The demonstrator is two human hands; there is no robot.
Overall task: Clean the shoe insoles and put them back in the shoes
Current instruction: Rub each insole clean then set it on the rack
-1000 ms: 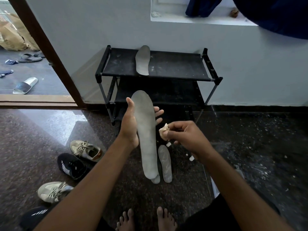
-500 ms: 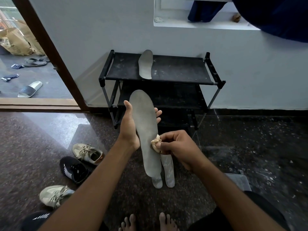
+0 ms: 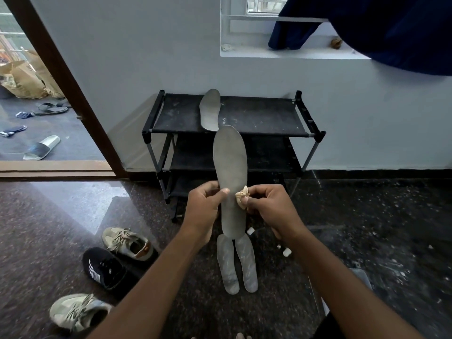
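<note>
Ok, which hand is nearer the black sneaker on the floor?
Left. The left hand is above-right of the black sneaker, gripping the insole; the right hand, pinching a cloth, is farther right, across the insole.

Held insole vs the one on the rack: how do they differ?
The held insole stands upright in the air; the rack insole lies on the top shelf. The left hand grips the held insole and the right hand presses a cloth to it; the rack insole is untouched. Both are grey.
</note>
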